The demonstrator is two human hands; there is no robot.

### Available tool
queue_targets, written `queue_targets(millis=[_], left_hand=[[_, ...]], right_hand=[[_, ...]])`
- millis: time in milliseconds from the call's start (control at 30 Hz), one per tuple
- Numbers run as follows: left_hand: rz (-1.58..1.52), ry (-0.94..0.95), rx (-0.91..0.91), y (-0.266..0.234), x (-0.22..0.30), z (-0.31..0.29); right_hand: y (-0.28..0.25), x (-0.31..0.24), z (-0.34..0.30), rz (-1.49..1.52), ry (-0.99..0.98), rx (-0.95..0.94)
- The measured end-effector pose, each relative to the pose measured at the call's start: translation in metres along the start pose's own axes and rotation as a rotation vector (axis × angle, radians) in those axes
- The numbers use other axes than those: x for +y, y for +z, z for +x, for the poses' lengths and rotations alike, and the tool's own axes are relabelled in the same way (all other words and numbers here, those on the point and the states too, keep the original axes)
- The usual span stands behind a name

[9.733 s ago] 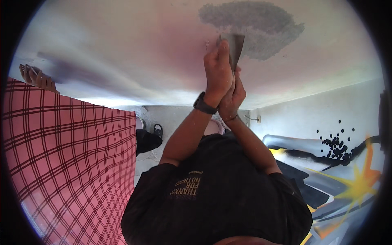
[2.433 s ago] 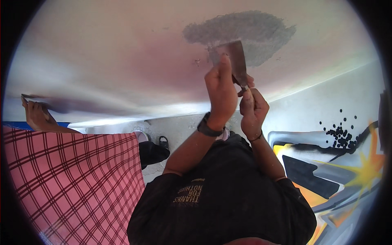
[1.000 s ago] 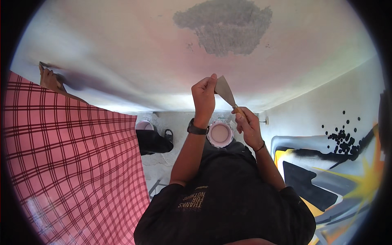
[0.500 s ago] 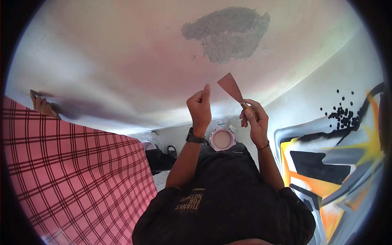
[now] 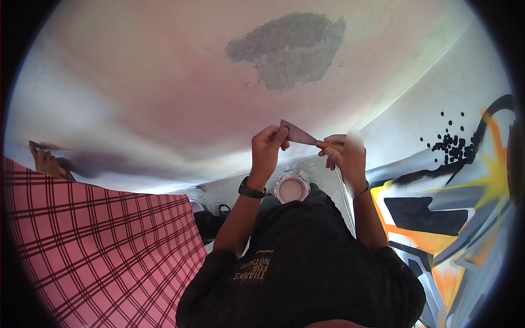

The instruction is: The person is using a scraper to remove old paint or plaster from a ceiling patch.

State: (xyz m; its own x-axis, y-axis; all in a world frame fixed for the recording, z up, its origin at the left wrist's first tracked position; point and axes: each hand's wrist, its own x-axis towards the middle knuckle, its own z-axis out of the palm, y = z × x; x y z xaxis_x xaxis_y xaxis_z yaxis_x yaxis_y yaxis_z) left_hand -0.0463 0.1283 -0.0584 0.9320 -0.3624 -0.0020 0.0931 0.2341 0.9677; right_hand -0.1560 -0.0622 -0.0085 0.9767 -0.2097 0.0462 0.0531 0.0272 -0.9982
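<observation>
A putty knife with a wide, flat blade and a wooden handle lies aslant between my two hands, in front of the wall. My right hand grips its handle; a pale blur covers part of the back of that hand. At the blade's broad end my left hand is closed, its thumb pressed on the blade and its fingers curled behind. Above the knife, the pinkish-white wall carries a rough grey patch.
Below my hands, a bucket of pale material stands on the floor by the wall. To the left is a co-worker in pink plaid, whose hand is at the wall. A wall with a colourful mural stands at right.
My left hand, formerly apart from the putty knife, now pinches its blade. The knife has dropped lower and tipped nearer to level, and my right hand has turned with it.
</observation>
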Motion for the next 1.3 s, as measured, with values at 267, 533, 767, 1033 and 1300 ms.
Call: queue_targets(millis=[267,533,767,1033,1300], left_hand=[[-0.320,0.040,0.082,0.021,-0.020,0.010],[-0.259,0.138,0.141,0.012,0.017,0.026],[-0.534,0.025,0.070,0.002,0.063,0.013],[-0.383,0.021,0.369,-0.001,0.023,0.019],[-0.436,-0.068,0.178,0.005,0.016,0.016]], right_hand=[[0.047,-0.001,0.064,0.192,-0.456,0.143],[0.103,-0.071,0.120,0.341,-0.601,-0.136],[0.123,-0.058,0.114,0.396,-0.775,0.132],[0.098,0.003,0.068,0.623,-0.271,0.395],[0.073,0.024,0.046,0.704,-0.065,0.437]])
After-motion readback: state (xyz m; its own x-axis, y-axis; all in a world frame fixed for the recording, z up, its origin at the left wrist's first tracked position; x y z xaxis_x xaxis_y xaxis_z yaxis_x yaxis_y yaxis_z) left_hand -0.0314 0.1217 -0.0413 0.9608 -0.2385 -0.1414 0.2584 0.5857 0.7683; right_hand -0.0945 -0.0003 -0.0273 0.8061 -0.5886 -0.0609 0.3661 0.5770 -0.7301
